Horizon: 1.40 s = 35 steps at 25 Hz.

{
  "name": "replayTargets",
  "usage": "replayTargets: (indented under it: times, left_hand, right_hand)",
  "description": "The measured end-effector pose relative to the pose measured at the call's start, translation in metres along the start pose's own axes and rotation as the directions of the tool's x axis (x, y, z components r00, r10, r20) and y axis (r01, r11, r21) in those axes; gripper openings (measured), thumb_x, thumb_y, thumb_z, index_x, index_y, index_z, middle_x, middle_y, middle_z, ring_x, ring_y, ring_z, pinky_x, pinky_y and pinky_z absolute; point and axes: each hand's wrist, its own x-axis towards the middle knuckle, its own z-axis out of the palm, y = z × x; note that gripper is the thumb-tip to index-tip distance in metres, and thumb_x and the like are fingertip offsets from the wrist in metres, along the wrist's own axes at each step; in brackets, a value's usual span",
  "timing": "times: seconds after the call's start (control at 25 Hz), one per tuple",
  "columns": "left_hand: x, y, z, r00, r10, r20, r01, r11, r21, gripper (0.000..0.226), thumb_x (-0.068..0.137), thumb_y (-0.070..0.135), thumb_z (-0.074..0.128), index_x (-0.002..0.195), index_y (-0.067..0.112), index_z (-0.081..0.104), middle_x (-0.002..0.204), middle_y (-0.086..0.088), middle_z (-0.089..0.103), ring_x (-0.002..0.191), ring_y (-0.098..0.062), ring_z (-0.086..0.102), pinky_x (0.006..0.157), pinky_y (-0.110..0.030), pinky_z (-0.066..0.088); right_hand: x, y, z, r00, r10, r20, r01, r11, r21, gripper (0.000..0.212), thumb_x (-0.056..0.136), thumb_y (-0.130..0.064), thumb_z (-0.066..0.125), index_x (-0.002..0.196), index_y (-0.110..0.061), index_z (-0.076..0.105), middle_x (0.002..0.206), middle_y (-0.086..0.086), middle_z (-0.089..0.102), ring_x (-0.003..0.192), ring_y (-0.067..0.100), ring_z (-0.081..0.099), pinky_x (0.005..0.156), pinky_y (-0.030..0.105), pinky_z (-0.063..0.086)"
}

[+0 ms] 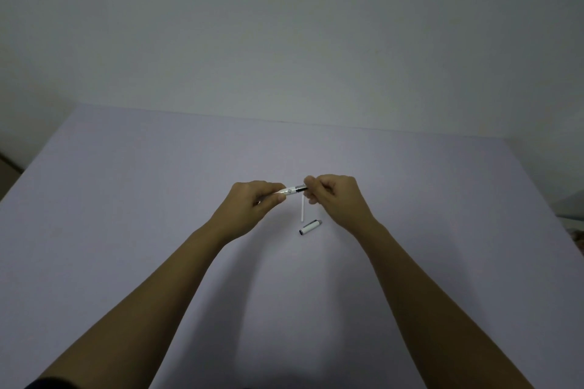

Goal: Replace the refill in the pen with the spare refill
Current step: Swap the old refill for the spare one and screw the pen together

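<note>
From the head camera, you have both arms stretched out over the pale lilac table (158, 230), and your two hands meet at the pen (292, 191), which you hold level above the surface. Your left hand (252, 202) is closed around the white barrel, thumb and fingers pinching it near the silver band. Your right hand (331, 196) is curled shut on the other end, its fingertips (308, 183) gripping the black section that sticks out of the barrel (whether that section is partly unscrewed cannot be told from here). The hands are close together, with only the short black-and-silver stretch of pen showing between them.

Just below the gap between your hands, a thin white spare refill (302, 210) lies on the table, pointing roughly toward you. Just beyond its near end, below your right hand, the white pen cap (311, 227) lies on its side at a slant, apart from the refill.
</note>
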Motion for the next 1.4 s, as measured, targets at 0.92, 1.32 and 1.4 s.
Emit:
replayTargets:
  times: [0.92,1.32,1.4]
  left_hand:
    - [-0.0039,-0.0012,-0.0014,1.0,0.014,0.003,-0.014,1.0,0.021,0.018,0.093,0.026,0.053,0.098,0.018,0.068,0.068,-0.005,0.06,0.069,-0.019,0.05,0.06,-0.027,0.038]
    - [-0.0031,0.0025,-0.0039,0.999,0.031,-0.008,-0.031,0.999,0.037,0.018,0.093,0.025,0.053,0.099,0.019,0.068,0.065,0.006,0.055,0.063,-0.014,0.049,0.06,-0.022,0.037]
    - [-0.0024,0.0032,-0.0047,0.999,0.037,-0.011,-0.037,0.999,0.037,0.018,0.093,0.025,0.053,0.097,0.018,0.068,0.064,0.006,0.055,0.062,-0.013,0.048,0.059,-0.021,0.036]
  right_hand:
    - [-0.0009,0.0006,-0.0039,0.984,-0.155,0.086,0.17,0.965,-0.2,0.021,0.077,-0.03,0.073,0.091,-0.017,0.068,0.077,-0.007,0.065,0.07,0.002,0.061,0.068,0.015,0.049]
    - [-0.0017,0.0014,-0.0062,0.972,-0.221,0.077,0.232,0.957,-0.177,0.02,0.084,-0.025,0.065,0.1,-0.015,0.067,0.085,-0.004,0.068,0.076,0.002,0.064,0.073,0.012,0.05]
    - [-0.0037,0.0017,-0.0069,0.949,-0.305,0.086,0.316,0.927,-0.203,0.02,0.082,-0.018,0.068,0.101,-0.013,0.065,0.09,-0.003,0.068,0.083,0.005,0.064,0.079,0.012,0.051]
